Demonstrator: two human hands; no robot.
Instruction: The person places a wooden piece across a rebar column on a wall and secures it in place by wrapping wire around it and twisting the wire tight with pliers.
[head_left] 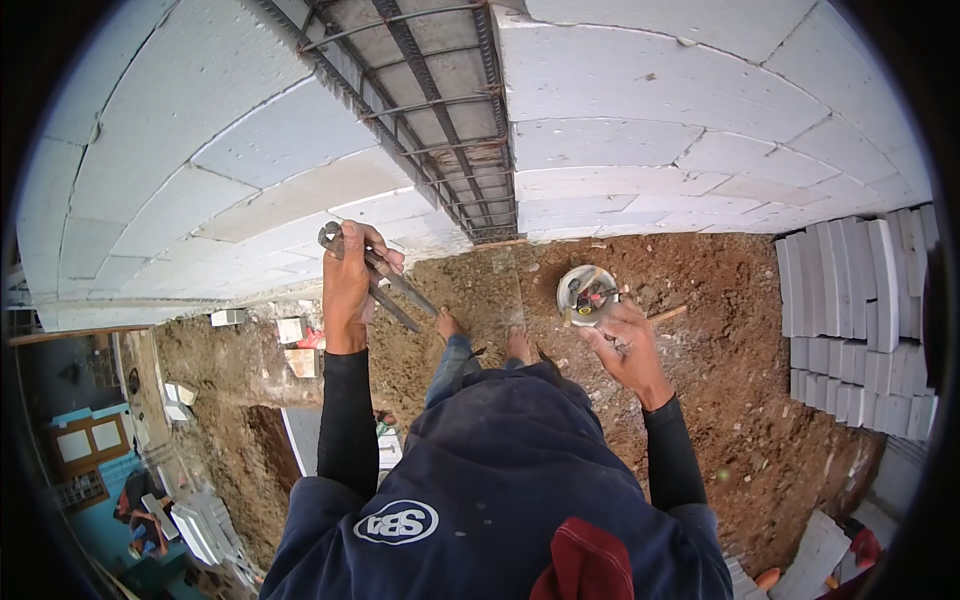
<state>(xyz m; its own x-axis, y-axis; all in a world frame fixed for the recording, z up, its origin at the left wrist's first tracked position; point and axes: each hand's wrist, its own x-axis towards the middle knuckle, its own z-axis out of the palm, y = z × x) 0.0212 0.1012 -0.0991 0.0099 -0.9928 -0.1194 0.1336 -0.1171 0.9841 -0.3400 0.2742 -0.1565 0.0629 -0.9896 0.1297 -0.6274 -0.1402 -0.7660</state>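
Observation:
My left hand point(348, 285) is wrapped round a pair of metal pincers point(392, 290), their jaws by my fingers and the handles spread toward the lower right. On the right, my right hand point(628, 345) is beside a round pale bucket point(566, 290) with small tools and bits in it. Its fingers are bent near the bucket's lower rim; whether they grip anything is too small to tell. Beyond both hands, a rebar cage point(440, 105) stands in the gap between two white block walls point(610, 140).
Stacks of grey-white blocks point(850, 290) stand at the right. Bare feet point(518, 345) are on the brown soil point(720, 330). A wooden stick point(667, 314) lies by the bucket. Loose blocks point(300, 362) and a pit point(268, 440) are at the left.

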